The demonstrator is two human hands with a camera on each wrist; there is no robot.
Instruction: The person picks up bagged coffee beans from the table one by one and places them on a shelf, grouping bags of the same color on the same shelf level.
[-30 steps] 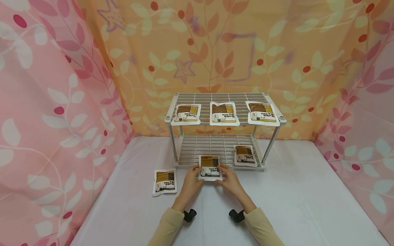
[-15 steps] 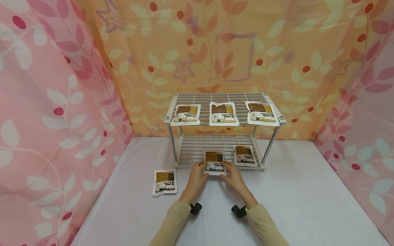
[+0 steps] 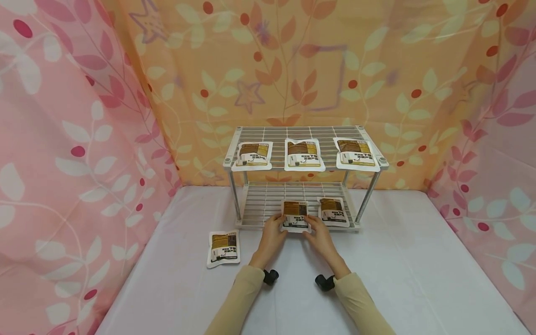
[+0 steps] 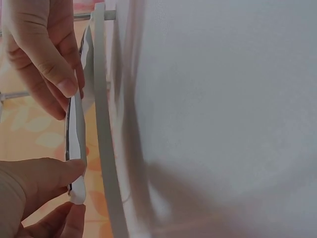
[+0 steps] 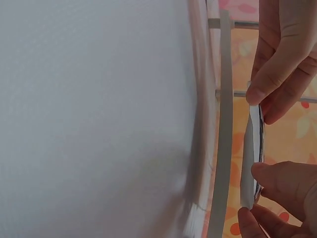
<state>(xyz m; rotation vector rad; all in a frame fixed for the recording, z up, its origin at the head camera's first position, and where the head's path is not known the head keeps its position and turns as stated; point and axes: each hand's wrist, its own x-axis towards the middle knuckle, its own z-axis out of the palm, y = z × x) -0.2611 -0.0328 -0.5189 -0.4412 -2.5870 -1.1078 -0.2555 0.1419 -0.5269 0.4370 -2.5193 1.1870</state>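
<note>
A flat white pouch (image 3: pixel 295 215) with brown-and-yellow print and black lettering is held over the front of the lower shelf. My left hand (image 3: pixel 271 236) pinches its left edge, thumb toward me. On the opposite edge, my right hand (image 3: pixel 321 236) grips it the same way. Both wrist views show the pouch (image 4: pixel 76 134) edge-on, with a narrow gap between it and the shelf's front rail (image 5: pixel 224 124). A matching pouch (image 3: pixel 333 212) lies on the lower shelf just right of my right fingers.
The white two-tier wire rack (image 3: pixel 251 200) stands at the back of the white-covered table (image 3: pixel 418 270). Along its top shelf lie a left pouch (image 3: pixel 253 156), a middle pouch (image 3: pixel 304 155) and a right pouch (image 3: pixel 357 154). Another pouch (image 3: pixel 224 248) rests on the table, front left.
Both hands have carried the pouch forward and slightly right, from the rack's front edge to over the lower shelf, closer to the pouch there. The other pouches have stayed put.
</note>
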